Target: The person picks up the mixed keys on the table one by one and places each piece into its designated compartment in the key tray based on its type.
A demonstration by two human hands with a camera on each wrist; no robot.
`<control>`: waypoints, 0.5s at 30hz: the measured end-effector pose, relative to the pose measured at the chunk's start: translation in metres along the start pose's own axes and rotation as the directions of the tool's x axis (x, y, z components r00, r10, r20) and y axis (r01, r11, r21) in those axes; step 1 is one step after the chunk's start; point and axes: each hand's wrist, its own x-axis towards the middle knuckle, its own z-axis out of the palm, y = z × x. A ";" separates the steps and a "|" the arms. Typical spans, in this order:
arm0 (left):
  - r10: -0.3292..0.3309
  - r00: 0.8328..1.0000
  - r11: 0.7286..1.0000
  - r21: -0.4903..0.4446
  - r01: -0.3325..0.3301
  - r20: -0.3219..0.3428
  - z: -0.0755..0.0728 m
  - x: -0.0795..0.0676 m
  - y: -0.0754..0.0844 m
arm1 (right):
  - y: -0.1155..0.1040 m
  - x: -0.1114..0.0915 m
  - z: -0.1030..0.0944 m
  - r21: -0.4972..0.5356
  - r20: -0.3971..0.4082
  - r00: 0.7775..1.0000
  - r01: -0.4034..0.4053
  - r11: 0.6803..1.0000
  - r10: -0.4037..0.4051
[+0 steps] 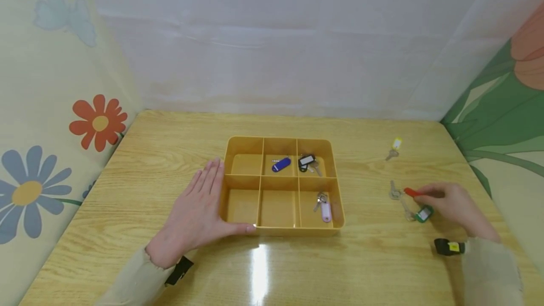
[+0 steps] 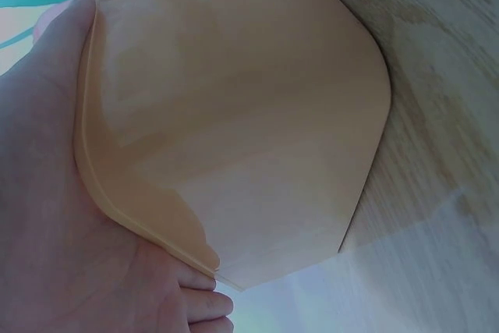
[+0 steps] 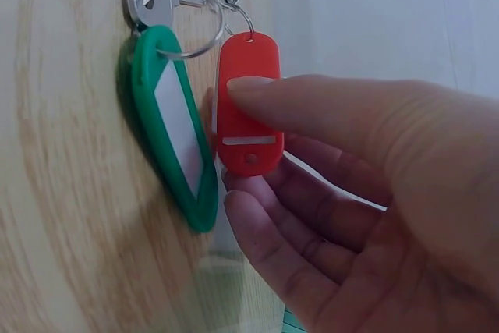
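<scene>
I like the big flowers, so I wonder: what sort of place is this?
Perhaps a small indoor work nook, though I can't tell what building: there's a wood-grain table, a pale backdrop behind it, and flowery panels on both sides.

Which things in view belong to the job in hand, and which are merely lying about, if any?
Seemingly the job:
tray, touched by the left hand
red tag, pinched by the right hand
keys
green tag, yellow tag, blue tag, black tag, lilac tag

Only surroundings:
table
flowered wall
wrist straps
</scene>
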 end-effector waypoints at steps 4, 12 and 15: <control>0.001 1.000 1.000 0.002 -0.001 0.000 -0.001 0.000 0.000 | -0.001 -0.001 -0.001 0.014 0.005 1.000 -0.013 1.000 0.013; 0.015 1.000 1.000 0.002 -0.014 -0.018 -0.001 0.000 0.000 | -0.002 -0.002 -0.004 0.027 -0.009 1.000 -0.004 1.000 0.004; 0.014 1.000 1.000 0.002 -0.014 -0.017 -0.001 0.000 0.000 | -0.004 -0.002 -0.005 0.032 -0.006 1.000 -0.006 0.999 0.006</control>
